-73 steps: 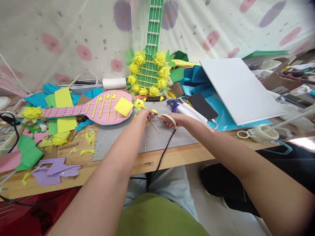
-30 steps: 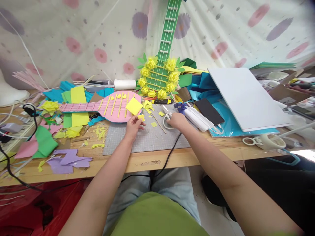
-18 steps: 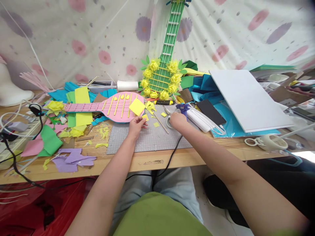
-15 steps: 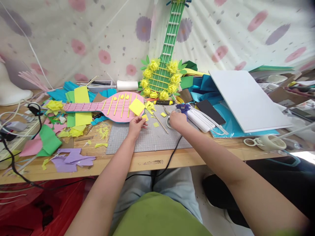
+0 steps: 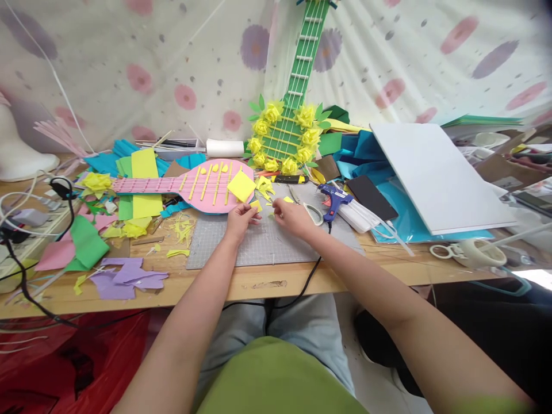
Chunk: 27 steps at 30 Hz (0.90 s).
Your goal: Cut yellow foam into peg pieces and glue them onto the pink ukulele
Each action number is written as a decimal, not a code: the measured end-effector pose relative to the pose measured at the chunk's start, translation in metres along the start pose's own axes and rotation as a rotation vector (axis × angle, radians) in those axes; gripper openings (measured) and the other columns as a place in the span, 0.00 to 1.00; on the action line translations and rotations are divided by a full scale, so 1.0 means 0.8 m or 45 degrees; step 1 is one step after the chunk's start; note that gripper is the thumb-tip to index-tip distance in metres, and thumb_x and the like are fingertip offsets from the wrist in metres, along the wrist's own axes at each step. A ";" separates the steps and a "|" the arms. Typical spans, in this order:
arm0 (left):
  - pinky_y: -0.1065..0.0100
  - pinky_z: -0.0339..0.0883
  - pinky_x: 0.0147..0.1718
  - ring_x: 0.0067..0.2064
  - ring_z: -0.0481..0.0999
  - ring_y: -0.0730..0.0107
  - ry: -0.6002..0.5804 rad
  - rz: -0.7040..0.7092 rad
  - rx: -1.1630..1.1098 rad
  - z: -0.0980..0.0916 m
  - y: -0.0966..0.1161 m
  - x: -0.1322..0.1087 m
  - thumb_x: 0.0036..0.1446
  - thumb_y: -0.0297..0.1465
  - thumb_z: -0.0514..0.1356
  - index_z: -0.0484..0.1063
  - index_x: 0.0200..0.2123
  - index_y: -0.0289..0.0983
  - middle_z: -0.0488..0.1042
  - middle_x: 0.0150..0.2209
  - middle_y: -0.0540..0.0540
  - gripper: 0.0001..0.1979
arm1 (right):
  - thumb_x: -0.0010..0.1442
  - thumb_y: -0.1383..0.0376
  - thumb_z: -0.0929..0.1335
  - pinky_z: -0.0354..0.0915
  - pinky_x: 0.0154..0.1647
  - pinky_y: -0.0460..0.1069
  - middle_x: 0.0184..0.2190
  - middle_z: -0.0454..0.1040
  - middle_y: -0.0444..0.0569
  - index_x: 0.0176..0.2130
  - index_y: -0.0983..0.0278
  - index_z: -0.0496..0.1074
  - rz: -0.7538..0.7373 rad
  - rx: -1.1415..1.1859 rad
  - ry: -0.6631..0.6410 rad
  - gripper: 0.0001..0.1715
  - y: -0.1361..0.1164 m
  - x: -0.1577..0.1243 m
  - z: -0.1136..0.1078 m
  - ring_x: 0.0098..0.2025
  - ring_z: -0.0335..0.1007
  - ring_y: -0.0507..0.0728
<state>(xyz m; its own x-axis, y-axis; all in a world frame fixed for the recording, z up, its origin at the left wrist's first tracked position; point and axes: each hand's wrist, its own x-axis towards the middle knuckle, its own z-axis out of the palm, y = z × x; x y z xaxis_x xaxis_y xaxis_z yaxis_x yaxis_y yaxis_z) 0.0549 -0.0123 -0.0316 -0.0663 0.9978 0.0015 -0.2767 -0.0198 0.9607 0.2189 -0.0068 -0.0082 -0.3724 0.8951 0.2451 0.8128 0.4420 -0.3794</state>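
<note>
My left hand (image 5: 242,220) pinches a small yellow paper square (image 5: 256,205) above the grey cutting mat (image 5: 224,247). My right hand (image 5: 292,217) is to its right, low over the mat. Its fingertips are closed together, and what they hold, if anything, is too small to make out. Scissors (image 5: 318,215) lie just right of that hand. A larger yellow square (image 5: 241,185) rests on the pink paper guitar (image 5: 207,198) behind my left hand. Crumpled yellow paper (image 5: 264,186) sits between the guitar and a yellow-black utility knife (image 5: 290,179).
A green guitar with yellow flowers (image 5: 287,135) leans at the back. The blue glue gun (image 5: 333,200), a black phone (image 5: 371,196) and a white board (image 5: 440,178) are on the right. Purple paper scraps (image 5: 129,279) lie front left. A black cable (image 5: 313,267) hangs over the table edge.
My right hand has moved left from the scissors, leaving them on the mat, and is now near my left hand. The glue gun shows more fully. My left hand keeps its yellow square.
</note>
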 end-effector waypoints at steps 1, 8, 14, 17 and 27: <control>0.73 0.65 0.19 0.23 0.73 0.73 0.004 -0.015 -0.007 0.001 0.001 -0.001 0.34 0.36 0.66 0.65 0.22 0.33 0.70 0.22 0.51 0.15 | 0.51 0.69 0.63 0.62 0.35 0.49 0.32 0.73 0.48 0.39 0.63 0.62 0.093 0.254 0.112 0.12 -0.001 0.002 0.000 0.32 0.70 0.54; 0.69 0.67 0.19 0.13 0.55 0.86 0.147 -0.039 -0.082 0.006 0.006 -0.006 0.32 0.33 0.66 0.69 0.21 0.32 0.65 0.16 0.56 0.12 | 0.38 0.64 0.70 0.62 0.24 0.43 0.26 0.69 0.39 0.33 0.62 0.59 0.520 1.862 0.349 0.21 -0.044 0.016 0.007 0.26 0.68 0.48; 0.73 0.65 0.19 0.14 0.54 0.86 0.236 0.003 -0.181 0.005 0.003 -0.003 0.34 0.32 0.65 0.72 0.23 0.32 0.62 0.14 0.57 0.10 | 0.39 0.68 0.69 0.61 0.19 0.42 0.23 0.68 0.38 0.31 0.63 0.58 0.654 1.832 0.430 0.19 -0.079 0.020 0.032 0.22 0.65 0.47; 0.73 0.65 0.19 0.15 0.56 0.85 0.237 0.003 -0.197 0.004 0.001 -0.002 0.34 0.31 0.65 0.73 0.24 0.32 0.62 0.15 0.56 0.10 | 0.39 0.69 0.68 0.62 0.17 0.42 0.22 0.68 0.38 0.31 0.63 0.57 0.646 1.789 0.459 0.18 -0.079 0.022 0.040 0.21 0.65 0.47; 0.72 0.65 0.21 0.16 0.58 0.84 0.250 0.009 -0.165 0.006 0.003 -0.003 0.34 0.31 0.65 0.74 0.26 0.33 0.68 0.20 0.54 0.11 | 0.40 0.67 0.69 0.61 0.18 0.41 0.25 0.69 0.39 0.32 0.63 0.57 0.742 1.769 0.494 0.20 -0.071 0.024 0.048 0.23 0.67 0.48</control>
<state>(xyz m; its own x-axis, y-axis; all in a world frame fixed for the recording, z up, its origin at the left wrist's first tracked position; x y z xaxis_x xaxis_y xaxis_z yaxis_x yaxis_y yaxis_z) 0.0587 -0.0141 -0.0281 -0.2503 0.9664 -0.0584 -0.3959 -0.0472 0.9171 0.1485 -0.0125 -0.0166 0.1487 0.9838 -0.1006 -0.3217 -0.0480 -0.9456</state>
